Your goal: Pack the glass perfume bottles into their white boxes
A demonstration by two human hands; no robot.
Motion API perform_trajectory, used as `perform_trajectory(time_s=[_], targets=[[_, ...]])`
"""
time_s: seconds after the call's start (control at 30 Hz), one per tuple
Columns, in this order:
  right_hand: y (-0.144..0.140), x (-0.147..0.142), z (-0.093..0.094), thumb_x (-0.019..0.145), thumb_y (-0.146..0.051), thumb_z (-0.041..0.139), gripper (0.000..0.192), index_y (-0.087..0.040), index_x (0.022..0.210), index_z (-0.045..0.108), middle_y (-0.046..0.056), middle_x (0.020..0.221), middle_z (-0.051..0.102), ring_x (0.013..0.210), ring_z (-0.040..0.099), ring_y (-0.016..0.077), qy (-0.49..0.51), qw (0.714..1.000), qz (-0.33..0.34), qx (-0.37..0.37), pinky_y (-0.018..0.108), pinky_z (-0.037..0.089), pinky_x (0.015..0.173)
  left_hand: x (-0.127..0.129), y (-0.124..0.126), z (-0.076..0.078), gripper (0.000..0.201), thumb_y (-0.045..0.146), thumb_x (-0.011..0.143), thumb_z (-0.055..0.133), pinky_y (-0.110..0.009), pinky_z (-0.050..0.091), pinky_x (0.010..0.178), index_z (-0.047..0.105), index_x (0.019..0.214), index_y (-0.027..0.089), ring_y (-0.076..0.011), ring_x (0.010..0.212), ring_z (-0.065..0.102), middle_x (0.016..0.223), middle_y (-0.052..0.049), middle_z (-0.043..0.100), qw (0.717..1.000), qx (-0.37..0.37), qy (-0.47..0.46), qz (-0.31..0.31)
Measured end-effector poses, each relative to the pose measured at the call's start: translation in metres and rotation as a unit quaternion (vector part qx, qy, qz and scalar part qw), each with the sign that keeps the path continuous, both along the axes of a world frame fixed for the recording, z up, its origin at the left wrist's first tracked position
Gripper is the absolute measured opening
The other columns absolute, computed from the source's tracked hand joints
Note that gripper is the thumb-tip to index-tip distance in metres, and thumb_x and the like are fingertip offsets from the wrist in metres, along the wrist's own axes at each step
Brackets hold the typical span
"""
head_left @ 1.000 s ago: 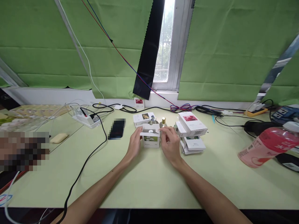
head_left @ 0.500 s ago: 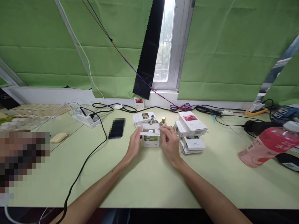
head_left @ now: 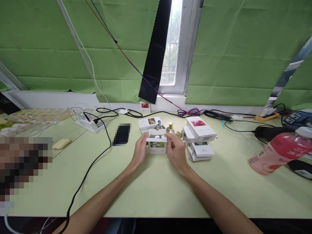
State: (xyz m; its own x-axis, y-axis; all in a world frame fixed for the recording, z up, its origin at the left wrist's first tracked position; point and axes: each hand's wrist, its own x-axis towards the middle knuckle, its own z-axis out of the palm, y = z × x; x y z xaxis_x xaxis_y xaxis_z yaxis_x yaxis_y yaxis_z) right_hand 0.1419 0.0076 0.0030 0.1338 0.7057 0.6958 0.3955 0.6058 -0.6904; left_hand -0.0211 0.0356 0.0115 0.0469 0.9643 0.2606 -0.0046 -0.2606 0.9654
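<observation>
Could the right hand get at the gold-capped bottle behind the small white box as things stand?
Probably yes: the gold-capped bottle stands just beyond the right hand, which grips the small white box; nothing lies between.

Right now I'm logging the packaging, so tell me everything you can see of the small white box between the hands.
The box is small, white and looks like thin card, with a green-and-white picture on its front and faint print below it, too small to read. It stands upright on the pale green table, its top flap open and lifted. The left hand holds its left side; the right hand is at its right side, fingers at the flap. Small gold-capped bottles stand just behind it.
</observation>
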Motion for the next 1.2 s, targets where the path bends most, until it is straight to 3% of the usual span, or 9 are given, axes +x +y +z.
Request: perform_trajectory(time_s=[0.5, 1.2], targets=[[0.0005, 0.0007, -0.0008, 0.096, -0.012, 0.038, 0.034, -0.018, 0.11, 0.068, 0.01, 0.107, 0.073, 0.088, 0.07, 0.0214, -0.026, 1.0, -0.004, 0.005, 0.035, 0.057, 0.076, -0.0013, 0.0005, -0.0016, 0.031, 0.049, 0.095, 0.053, -0.028, 0.044, 0.08, 0.066, 0.094, 0.02, -0.0206, 0.093, 0.06, 0.105, -0.005, 0.07, 1.0, 0.007, 0.0, 0.002], [-0.0029, 0.0007, 0.0014, 0.092, -0.008, 0.038, 0.04, -0.019, 0.117, 0.067, 0.01, 0.114, 0.071, 0.103, 0.069, 0.0218, -0.024, 1.0, 0.008, -0.012, 0.035, 0.057, 0.086, 0.0038, -0.0039, 0.0064, 0.033, 0.049, 0.091, 0.055, -0.03, 0.05, 0.082, 0.068, 0.095, 0.02, -0.0239, 0.099, 0.063, 0.11, -0.008, 0.07, 1.0, -0.002, -0.019, 0.007]])
